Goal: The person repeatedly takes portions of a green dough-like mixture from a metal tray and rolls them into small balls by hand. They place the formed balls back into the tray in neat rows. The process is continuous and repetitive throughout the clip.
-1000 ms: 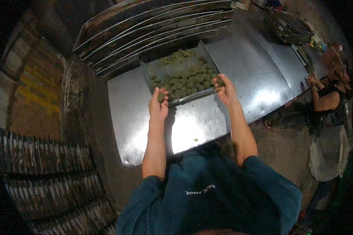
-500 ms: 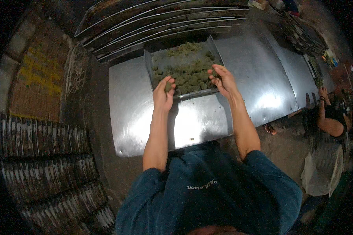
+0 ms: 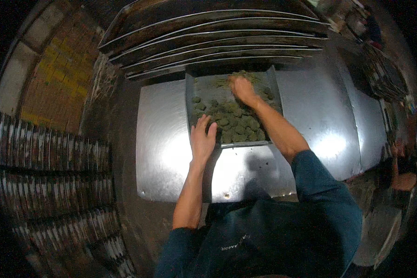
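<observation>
A rectangular metal tray [image 3: 188, 99] lies on the shiny steel table [image 3: 167, 153], filled with several small greenish dough lumps [image 3: 238, 125]. My left hand [image 3: 202, 136] rests flat with fingers apart on the tray's near left corner. My right hand [image 3: 242, 89] reaches across to the far side of the tray and presses down on the lumps there. Whether it grips one cannot be seen.
A stack of long empty metal trays [image 3: 217, 39] leans at the far edge of the table. Racks of trays [image 3: 46, 180] fill the left. Another person's arm [image 3: 401, 176] shows at the right edge, beside more stacked items [image 3: 384, 74].
Both hands were holding the tray's near edge; the tray now rests on the table. My right hand has reached to the tray's far side, and my left hand lies on its near corner.
</observation>
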Demonstrator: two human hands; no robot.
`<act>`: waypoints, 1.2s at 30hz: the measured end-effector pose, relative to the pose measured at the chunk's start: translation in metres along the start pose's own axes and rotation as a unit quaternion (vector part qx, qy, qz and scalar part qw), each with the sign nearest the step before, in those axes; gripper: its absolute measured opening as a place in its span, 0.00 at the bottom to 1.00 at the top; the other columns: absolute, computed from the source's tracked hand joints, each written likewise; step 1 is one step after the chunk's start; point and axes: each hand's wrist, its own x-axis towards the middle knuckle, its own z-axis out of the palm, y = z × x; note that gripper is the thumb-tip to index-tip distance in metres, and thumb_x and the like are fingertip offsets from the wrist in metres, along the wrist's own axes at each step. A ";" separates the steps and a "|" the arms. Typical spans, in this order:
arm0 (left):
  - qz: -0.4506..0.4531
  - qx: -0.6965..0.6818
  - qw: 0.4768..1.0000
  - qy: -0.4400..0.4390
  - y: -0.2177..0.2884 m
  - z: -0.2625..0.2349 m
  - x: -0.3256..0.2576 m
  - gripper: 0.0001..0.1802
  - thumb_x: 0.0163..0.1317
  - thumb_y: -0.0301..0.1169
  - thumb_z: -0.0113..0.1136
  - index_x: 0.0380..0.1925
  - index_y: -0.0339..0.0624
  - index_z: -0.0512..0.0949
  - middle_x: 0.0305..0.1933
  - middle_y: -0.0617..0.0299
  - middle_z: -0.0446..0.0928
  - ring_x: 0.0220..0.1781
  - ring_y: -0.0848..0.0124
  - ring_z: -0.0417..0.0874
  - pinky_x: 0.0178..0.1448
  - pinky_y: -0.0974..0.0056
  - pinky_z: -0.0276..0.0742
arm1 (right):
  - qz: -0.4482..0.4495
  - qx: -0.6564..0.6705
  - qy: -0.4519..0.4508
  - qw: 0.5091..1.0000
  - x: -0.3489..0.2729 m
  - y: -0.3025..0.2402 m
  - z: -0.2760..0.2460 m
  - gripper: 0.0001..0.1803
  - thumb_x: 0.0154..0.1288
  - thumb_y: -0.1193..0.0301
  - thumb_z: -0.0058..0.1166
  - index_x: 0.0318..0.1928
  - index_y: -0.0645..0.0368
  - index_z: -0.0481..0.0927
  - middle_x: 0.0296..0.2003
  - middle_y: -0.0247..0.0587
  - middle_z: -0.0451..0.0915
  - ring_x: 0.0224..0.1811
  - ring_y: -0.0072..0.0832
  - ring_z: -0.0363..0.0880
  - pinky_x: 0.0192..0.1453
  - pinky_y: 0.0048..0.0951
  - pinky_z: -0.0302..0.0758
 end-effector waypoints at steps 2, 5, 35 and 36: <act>-0.059 -0.091 0.994 -0.006 0.010 -0.019 -0.014 0.18 0.60 0.37 0.49 0.43 0.34 0.75 0.57 0.45 0.66 0.58 0.56 0.68 0.57 0.59 0.65 | -0.035 0.014 0.016 0.999 0.034 0.026 0.021 0.14 0.55 0.70 0.47 0.40 0.63 0.76 0.33 0.56 0.76 0.37 0.51 0.75 0.41 0.43 0.73; -0.157 -0.157 0.975 -0.001 0.002 -0.053 -0.056 0.15 0.60 0.31 0.49 0.44 0.36 0.75 0.56 0.47 0.67 0.57 0.58 0.69 0.58 0.60 0.66 | -0.077 -0.033 -0.006 0.996 0.039 0.037 0.049 0.10 0.53 0.73 0.47 0.35 0.65 0.76 0.31 0.55 0.76 0.35 0.51 0.75 0.39 0.43 0.74; -0.368 -0.583 0.697 -0.197 0.041 0.073 0.086 0.23 0.64 0.50 0.39 0.32 0.40 0.70 0.31 0.59 0.73 0.33 0.68 0.77 0.33 0.59 0.75 | -0.112 -0.063 0.057 0.990 -0.099 -0.067 -0.070 0.19 0.43 0.71 0.54 0.38 0.68 0.73 0.34 0.47 0.76 0.41 0.41 0.73 0.32 0.39 0.76; -0.356 -0.582 0.702 -0.203 0.041 0.073 0.080 0.23 0.64 0.50 0.39 0.32 0.40 0.70 0.31 0.59 0.73 0.33 0.68 0.77 0.33 0.60 0.75 | -0.098 -0.063 0.062 0.991 -0.105 -0.072 -0.070 0.19 0.43 0.71 0.54 0.39 0.68 0.73 0.34 0.47 0.76 0.41 0.42 0.73 0.33 0.39 0.76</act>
